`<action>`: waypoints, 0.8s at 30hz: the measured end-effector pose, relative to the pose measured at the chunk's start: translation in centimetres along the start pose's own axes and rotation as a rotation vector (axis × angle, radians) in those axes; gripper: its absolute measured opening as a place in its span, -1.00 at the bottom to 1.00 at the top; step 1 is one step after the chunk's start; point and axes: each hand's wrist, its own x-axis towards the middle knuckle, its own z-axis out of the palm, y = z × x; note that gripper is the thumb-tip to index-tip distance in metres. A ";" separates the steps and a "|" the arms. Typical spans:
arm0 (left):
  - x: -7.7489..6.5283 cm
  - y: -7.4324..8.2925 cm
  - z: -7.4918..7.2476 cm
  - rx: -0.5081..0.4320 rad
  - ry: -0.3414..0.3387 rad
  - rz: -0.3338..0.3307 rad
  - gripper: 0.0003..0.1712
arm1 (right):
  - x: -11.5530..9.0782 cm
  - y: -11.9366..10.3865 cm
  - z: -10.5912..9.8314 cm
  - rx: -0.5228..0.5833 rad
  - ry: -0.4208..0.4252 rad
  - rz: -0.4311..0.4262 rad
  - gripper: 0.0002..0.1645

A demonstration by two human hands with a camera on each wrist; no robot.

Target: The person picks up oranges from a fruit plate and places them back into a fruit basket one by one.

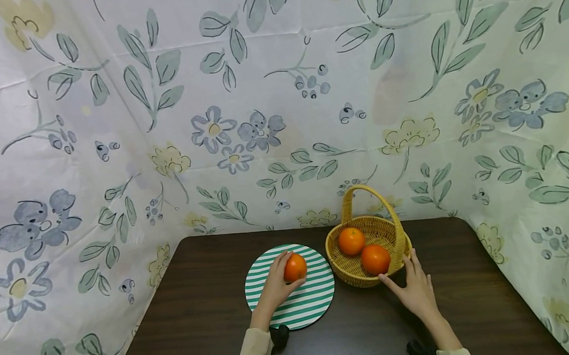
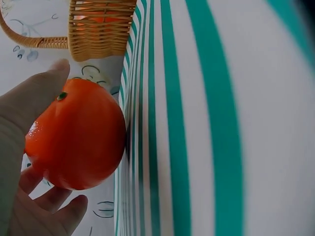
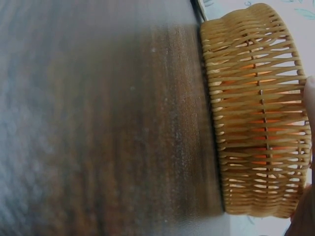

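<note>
My left hand [image 1: 277, 285] holds an orange [image 1: 295, 267] over a round plate [image 1: 315, 304] with green and white stripes. In the left wrist view the thumb lies along one side of the orange [image 2: 81, 135], near its small green stem, and fingertips [image 2: 74, 211] come round the other side. The fruit's underside is right at the striped surface. My right hand [image 1: 416, 288] is at the right front of a yellow wicker basket [image 1: 352, 273], thumb at the front rim and spread fingers beside the handle's base. Two more oranges [image 1: 351, 241] sit inside the basket.
Dark wooden table [image 1: 200, 310] carries the plate and the basket, which stand close side by side. The basket's tall arched handle [image 1: 373, 191] rises above its rim. A floral cloth [image 1: 261, 93] hangs behind the table and along its sides.
</note>
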 end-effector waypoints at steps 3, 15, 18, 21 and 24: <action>0.0 -0.2 0.1 -0.016 0.004 -0.001 -0.11 | 0.0 -0.1 -0.1 -0.002 -0.012 0.005 0.15; 0.1 -1.1 0.4 -0.046 0.047 -0.003 -0.15 | 0.0 -0.1 0.0 0.005 -0.014 0.003 0.15; 0.1 -1.1 0.4 -0.060 0.052 -0.011 -0.15 | 0.0 0.0 0.1 0.006 -0.004 -0.001 0.15; 0.1 -1.1 0.4 -0.046 0.067 -0.016 -0.15 | 0.0 0.0 0.0 0.011 0.003 -0.004 0.14; 0.1 -1.0 0.2 -0.036 0.083 -0.024 -0.15 | 0.0 0.0 0.1 0.014 0.004 -0.006 0.14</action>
